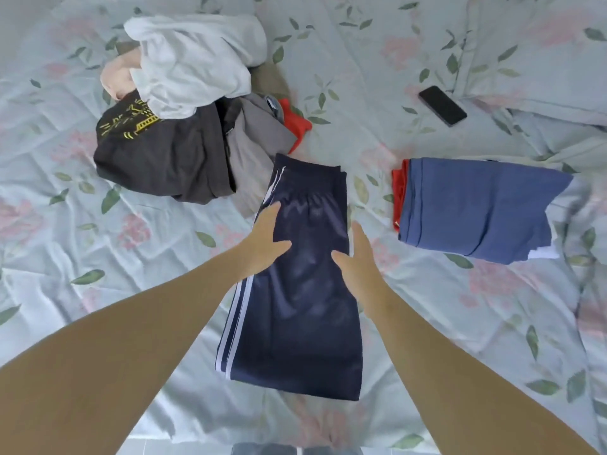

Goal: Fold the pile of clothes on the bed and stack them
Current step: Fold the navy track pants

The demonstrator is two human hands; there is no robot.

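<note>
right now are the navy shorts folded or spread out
Folded once lengthwise: the navy shorts lie flat as one narrow strip, white stripes down one edge only. Both hands are open over them.

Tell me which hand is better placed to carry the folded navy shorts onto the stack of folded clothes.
Probably the right hand: it lies at the edge of the navy shorts that faces the folded stack. The left hand rests on the striped edge, nearer the unfolded pile.

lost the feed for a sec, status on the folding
Left hand and right hand open, flat on navy shorts. Folded stack right, unfolded pile left. Phone clear of work.
</note>
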